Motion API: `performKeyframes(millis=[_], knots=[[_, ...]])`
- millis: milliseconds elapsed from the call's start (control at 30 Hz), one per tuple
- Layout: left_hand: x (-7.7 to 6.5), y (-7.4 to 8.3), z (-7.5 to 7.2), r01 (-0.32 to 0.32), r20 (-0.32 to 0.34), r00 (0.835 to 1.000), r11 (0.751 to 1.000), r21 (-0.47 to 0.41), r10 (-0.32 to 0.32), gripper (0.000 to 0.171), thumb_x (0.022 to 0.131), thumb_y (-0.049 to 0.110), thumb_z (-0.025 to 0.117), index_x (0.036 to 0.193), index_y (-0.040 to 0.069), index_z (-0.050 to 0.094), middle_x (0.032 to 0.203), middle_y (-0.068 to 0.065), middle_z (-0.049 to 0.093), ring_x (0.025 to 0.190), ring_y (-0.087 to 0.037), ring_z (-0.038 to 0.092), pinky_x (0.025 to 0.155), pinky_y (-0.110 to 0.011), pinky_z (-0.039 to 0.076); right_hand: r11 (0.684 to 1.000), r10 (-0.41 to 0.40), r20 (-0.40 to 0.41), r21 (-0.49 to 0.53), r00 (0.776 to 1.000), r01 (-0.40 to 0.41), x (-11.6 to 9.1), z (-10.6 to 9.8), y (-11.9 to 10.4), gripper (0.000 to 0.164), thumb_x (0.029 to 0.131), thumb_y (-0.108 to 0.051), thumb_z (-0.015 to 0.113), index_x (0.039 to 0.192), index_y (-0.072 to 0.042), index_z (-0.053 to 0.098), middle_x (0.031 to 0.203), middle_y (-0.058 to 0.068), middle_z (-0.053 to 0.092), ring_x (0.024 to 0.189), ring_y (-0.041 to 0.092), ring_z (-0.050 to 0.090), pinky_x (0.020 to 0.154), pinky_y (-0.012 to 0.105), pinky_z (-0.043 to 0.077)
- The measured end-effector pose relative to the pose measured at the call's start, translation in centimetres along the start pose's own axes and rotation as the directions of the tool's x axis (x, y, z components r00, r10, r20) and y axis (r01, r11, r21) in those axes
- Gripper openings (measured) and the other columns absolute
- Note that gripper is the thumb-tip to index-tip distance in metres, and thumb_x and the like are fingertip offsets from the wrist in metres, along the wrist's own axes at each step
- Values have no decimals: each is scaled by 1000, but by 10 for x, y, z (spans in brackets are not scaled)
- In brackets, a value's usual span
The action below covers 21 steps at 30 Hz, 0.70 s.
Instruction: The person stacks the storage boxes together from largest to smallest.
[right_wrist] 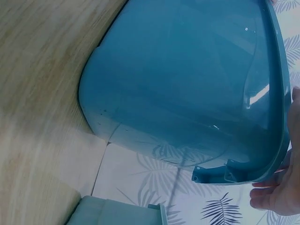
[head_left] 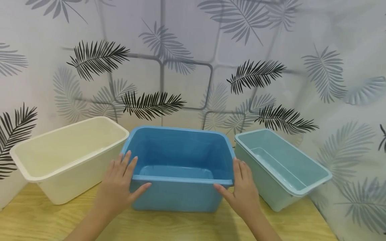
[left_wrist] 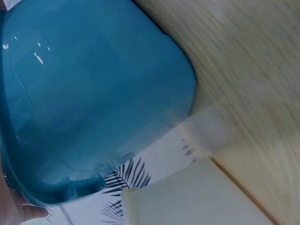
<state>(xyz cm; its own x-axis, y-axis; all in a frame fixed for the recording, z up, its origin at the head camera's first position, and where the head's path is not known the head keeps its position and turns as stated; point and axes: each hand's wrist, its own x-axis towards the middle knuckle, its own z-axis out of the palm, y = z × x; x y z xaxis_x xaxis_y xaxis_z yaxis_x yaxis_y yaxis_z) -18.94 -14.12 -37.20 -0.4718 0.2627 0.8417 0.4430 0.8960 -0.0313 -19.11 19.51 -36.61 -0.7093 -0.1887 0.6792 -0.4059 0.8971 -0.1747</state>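
Note:
A deep blue plastic bin [head_left: 178,195] stands at the centre of the head view, its inside facing me. At its near left corner is my left hand [head_left: 116,184], fingers extended across the side rim and thumb along the front rim. My right hand [head_left: 245,190] lies at the opposite near corner, fingers along the outside of the right rim, thumb on the front edge. From the right wrist view, fingertips [right_wrist: 262,199] show below the rim. The left wrist view catches one finger [left_wrist: 35,212] just outside the rim, with most of that hand out of frame.
To the left stands a cream rectangular bin [head_left: 69,184], and to the right a pale green one [head_left: 262,180], both angled. All three rest on a wood-grain table [head_left: 169,227]. Behind rises a light backdrop [head_left: 187,83] printed with leaves.

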Motion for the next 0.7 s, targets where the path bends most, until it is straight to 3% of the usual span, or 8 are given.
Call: performKeyframes(millis=[133, 433, 700], knots=[[5, 12, 3, -29, 18, 999, 999, 13, 29, 91, 89, 70, 16, 116, -5, 59, 120, -27, 58, 115, -46, 51, 92, -61, 41, 999, -49, -85, 15, 995, 50, -6, -1, 5, 81, 92, -60, 38, 134, 9, 40, 130, 29, 48, 122, 44, 43, 91, 58, 44], [19, 46, 12, -134, 17, 991, 989, -55, 135, 84, 93, 65, 17, 114, -3, 62, 116, -22, 62, 110, -42, 57, 89, -54, 47, 995, -86, -186, 42, 979, 95, -14, -11, 12, 58, 96, -39, 47, 126, 11, 48, 124, 26, 55, 118, 43, 48, 92, 59, 41], [29, 81, 22, -216, 37, 975, 971, -105, 221, 83, 93, 64, 16, 118, -3, 59, 118, -18, 63, 111, -35, 59, 88, -49, 49, 993, -114, -235, -8, 965, 115, -21, -17, 24, 66, 98, -47, 37, 125, 13, 49, 123, 31, 52, 119, 47, 43, 96, 59, 34]])
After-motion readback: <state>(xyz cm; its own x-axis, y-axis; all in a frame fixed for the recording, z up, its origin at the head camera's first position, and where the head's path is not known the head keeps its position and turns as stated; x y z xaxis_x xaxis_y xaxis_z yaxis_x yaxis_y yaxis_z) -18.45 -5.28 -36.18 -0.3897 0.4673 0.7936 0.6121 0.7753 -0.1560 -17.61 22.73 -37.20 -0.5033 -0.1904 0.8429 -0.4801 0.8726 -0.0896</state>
